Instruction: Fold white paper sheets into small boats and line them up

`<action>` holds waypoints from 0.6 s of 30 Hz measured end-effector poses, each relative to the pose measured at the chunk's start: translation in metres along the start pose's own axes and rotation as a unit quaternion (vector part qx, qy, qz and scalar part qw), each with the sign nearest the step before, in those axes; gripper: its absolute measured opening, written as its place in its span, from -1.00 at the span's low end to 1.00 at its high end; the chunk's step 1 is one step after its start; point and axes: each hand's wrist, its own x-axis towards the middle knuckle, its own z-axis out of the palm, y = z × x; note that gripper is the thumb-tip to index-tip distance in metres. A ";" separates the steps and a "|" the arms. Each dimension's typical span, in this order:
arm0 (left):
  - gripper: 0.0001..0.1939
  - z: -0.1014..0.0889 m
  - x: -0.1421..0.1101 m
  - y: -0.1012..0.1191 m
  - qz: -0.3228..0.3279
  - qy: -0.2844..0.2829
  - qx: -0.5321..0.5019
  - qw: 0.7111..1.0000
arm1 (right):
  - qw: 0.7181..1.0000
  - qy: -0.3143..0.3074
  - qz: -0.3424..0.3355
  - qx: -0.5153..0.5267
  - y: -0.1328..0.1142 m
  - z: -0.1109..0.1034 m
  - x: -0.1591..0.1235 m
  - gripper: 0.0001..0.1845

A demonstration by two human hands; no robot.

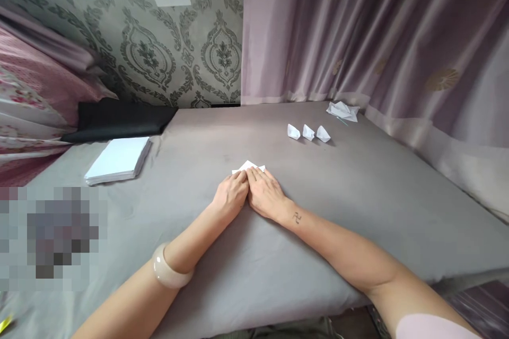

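Note:
A small folded white paper [248,164] lies on the grey cloth, with a pointed top and two side corners showing beyond my fingers. My left hand [233,194] is closed over its near left part, fingers bent and pressed onto it. Against it, my right hand [265,190] holds down the right part, fingers close together and pointing away from me. The two hands touch at the fingertips. Both thumbs and the near part of the paper are hidden beneath the hands.
Three small folded white paper pieces [308,132] stand in a row at the back right. Behind them lies a heap of crumpled white paper [343,111]. A thick stack of white sheets [119,159] rests at the left, before a black cloth [123,121]. Curtains [302,37] border the right side.

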 end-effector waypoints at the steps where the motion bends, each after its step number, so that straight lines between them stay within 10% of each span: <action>1: -0.70 0.001 -0.002 -0.003 -0.008 -0.001 -0.005 1.000 | 1.000 0.004 -0.002 -0.009 0.000 0.003 -0.001 -0.48; 18: -0.75 -0.005 -0.016 -0.034 -0.115 0.012 -0.057 0.992 | 0.997 0.064 0.023 -0.023 0.045 -0.003 0.004 -0.72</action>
